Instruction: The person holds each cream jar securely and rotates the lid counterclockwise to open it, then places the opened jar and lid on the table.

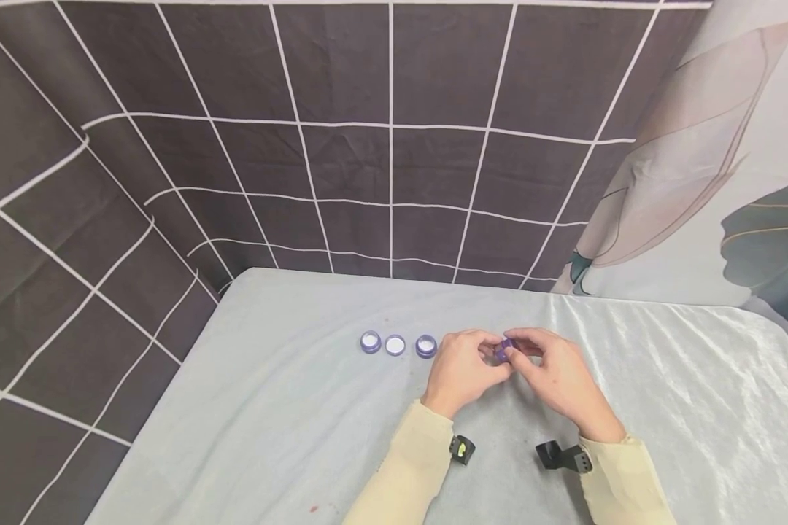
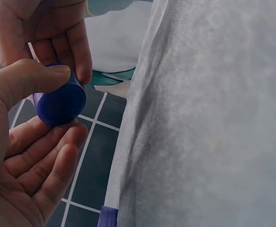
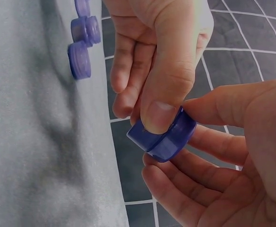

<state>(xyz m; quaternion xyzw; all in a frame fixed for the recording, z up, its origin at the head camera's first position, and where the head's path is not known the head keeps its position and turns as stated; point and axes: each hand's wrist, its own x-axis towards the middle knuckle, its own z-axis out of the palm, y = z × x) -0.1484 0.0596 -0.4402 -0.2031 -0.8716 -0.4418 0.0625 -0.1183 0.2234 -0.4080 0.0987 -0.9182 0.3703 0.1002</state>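
Observation:
A small purple jar (image 3: 173,139) is held in the air between both hands, with a seam between its two parts. My left hand (image 1: 462,370) pinches one part, its thumb on top in the left wrist view. On the other part, the thumb and fingers of my right hand (image 1: 557,375) grip the rim. The smooth round end of the jar (image 2: 62,105) faces the left wrist camera. Just left of the hands on the table sits a purple round piece with a white inside (image 1: 426,346). Farther left are a flat purple-rimmed white disc (image 1: 395,345) and another purple round piece (image 1: 371,342).
A pale grey-blue velvet cloth (image 1: 269,408) covers the table. Dark cloth with white grid lines (image 1: 341,160) hangs behind and to the left. A leaf-patterned curtain (image 1: 683,182) hangs at the right. Black camera mounts (image 1: 462,449) sit at both wrists.

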